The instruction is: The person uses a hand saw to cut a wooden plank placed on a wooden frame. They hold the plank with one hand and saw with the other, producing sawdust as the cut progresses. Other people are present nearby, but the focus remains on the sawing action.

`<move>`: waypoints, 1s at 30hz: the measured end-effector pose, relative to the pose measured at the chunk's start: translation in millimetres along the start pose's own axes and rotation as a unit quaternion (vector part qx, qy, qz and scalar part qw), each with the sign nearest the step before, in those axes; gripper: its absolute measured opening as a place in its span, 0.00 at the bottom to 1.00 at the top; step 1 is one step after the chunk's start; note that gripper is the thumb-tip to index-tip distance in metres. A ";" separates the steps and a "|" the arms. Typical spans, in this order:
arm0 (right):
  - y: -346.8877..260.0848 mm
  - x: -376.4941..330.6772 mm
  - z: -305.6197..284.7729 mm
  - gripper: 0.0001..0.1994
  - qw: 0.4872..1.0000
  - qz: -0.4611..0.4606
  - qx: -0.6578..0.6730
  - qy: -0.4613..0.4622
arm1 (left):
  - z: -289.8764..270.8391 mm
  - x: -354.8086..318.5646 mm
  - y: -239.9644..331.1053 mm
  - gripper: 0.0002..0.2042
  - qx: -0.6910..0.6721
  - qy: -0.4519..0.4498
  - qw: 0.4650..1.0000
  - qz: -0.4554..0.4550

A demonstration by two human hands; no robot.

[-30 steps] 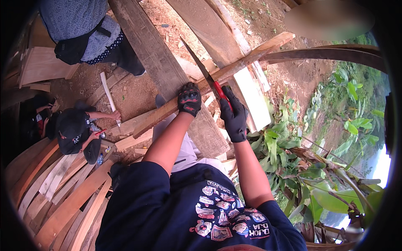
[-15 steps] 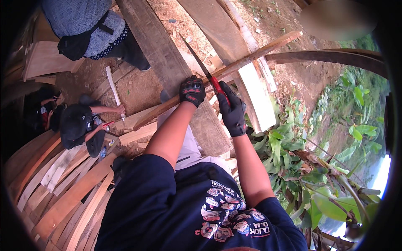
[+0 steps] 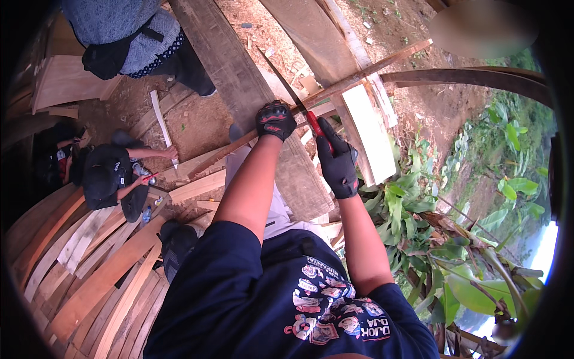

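My left hand (image 3: pixel 275 121), in a black glove with red trim, is closed over a long narrow wooden strip (image 3: pixel 365 75) and presses it onto a wide weathered plank (image 3: pixel 224 57). The strip crosses the plank at a slant. In my right hand (image 3: pixel 338 160), gloved alike, is the red handle of a hand saw (image 3: pixel 313 123). Its dark, tapering blade points away from me and slightly left, and crosses the strip just right of my left hand. Whether the teeth have cut into the strip cannot be made out.
A second broad board (image 3: pixel 317 45) lies beyond the saw. Leafy plants (image 3: pixel 400 209) grow close to my right arm. At left, a person in black (image 3: pixel 107 176) crouches, holding a pale stick and a red-handled tool. Another person (image 3: pixel 134 42) stands far left. Stacked boards (image 3: pixel 107 281) fill the lower left.
My right hand and the saw have drawn back slightly toward me and to the right. My left hand stays on the strip. The crouching person has shifted a little.
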State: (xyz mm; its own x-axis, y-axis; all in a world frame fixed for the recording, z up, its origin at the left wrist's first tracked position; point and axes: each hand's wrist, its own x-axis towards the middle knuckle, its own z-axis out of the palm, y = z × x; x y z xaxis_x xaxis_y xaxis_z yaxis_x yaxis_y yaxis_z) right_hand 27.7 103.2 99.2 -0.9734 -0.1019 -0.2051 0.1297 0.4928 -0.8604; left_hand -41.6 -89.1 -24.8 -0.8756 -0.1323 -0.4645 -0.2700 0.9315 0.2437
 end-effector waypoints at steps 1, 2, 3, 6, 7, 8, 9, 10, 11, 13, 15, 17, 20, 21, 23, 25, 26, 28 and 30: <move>-1.1 -5.6 -4.9 0.21 1.000 0.024 0.004 -0.014 | -6.6 4.3 -1.0 0.14 -0.020 -0.029 0.999 -0.013; 6.8 -11.1 -5.4 0.22 1.000 -0.010 -0.014 0.002 | -10.5 4.1 -1.4 0.15 -0.010 -0.013 1.000 0.003; 14.7 -16.3 -4.5 0.22 0.998 -0.044 -0.031 0.016 | -9.7 4.1 -3.6 0.15 -0.001 0.002 1.000 0.017; 26.8 -27.1 -12.8 0.23 0.998 -0.028 -0.051 0.004 | -6.0 5.4 -6.6 0.15 0.006 0.020 0.999 0.029; 26.1 -30.3 -14.0 0.23 0.998 -0.033 -0.044 0.007 | -8.7 7.8 -7.4 0.15 -0.002 0.009 1.000 0.028; 23.5 -36.3 -16.6 0.23 0.998 -0.029 -0.054 0.006 | -10.3 7.2 -7.9 0.15 -0.010 -0.001 1.000 0.028; 20.5 -37.2 -20.8 0.23 0.997 -0.030 -0.065 0.007 | -13.6 5.1 -5.6 0.14 -0.018 0.004 1.000 0.025; 22.8 -40.3 -23.1 0.22 0.998 -0.030 -0.058 0.009 | -13.1 3.4 -3.0 0.15 -0.010 0.023 0.999 0.026; 26.4 -43.4 -25.1 0.22 0.998 -0.030 -0.052 0.011 | -13.7 1.5 0.8 0.15 -0.002 0.041 0.999 0.026; 30.7 -56.7 -29.8 0.21 0.998 -0.032 -0.046 0.011 | -14.9 -3.2 0.4 0.15 0.000 0.033 0.999 0.018; 32.0 -69.3 -37.1 0.22 0.998 -0.043 -0.050 0.011 | -22.0 2.5 -3.1 0.15 -0.013 -0.009 1.000 0.003; 33.7 -82.5 -45.2 0.22 0.995 -0.072 -0.062 0.022 | -16.2 1.7 -3.9 0.15 0.006 0.012 1.000 0.010; 31.9 -107.1 -64.7 0.22 0.995 -0.066 -0.077 0.016 | -22.6 9.1 -6.2 0.16 0.006 -0.016 1.000 0.013; 29.9 -123.5 -76.1 0.22 0.996 -0.041 -0.084 0.009 | -25.5 9.9 -4.2 0.16 0.000 -0.036 0.999 0.014; 30.2 -150.7 -96.9 0.21 0.993 -0.044 -0.106 0.001 | -17.6 4.0 -2.1 0.16 0.018 0.006 1.000 0.016; 21.5 -181.5 -114.0 0.22 0.995 -0.028 -0.093 0.002 | -16.6 1.7 1.8 0.18 0.027 0.005 0.999 0.019; 13.8 -192.8 -121.3 0.22 0.996 -0.021 -0.087 -0.001 | -17.5 6.9 -0.2 0.19 0.017 -0.017 1.000 0.015; -19.1 -201.4 -136.2 0.23 0.996 0.049 -0.070 -0.020 | -11.9 21.1 -11.6 0.24 -0.002 -0.059 0.998 0.006; -36.0 -191.3 -134.3 0.22 0.997 0.020 -0.069 -0.005 | -4.7 21.5 -11.4 0.25 0.012 -0.035 0.999 0.018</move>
State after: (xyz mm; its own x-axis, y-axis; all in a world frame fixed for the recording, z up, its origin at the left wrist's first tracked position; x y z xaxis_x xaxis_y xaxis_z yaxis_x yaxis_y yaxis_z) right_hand 183.9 221.1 232.0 -0.9658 -0.0890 -0.2436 0.1401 0.6112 -0.7790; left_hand -59.2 -104.2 -33.5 -0.8544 -0.0763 -0.5140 -0.2290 0.9432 0.2406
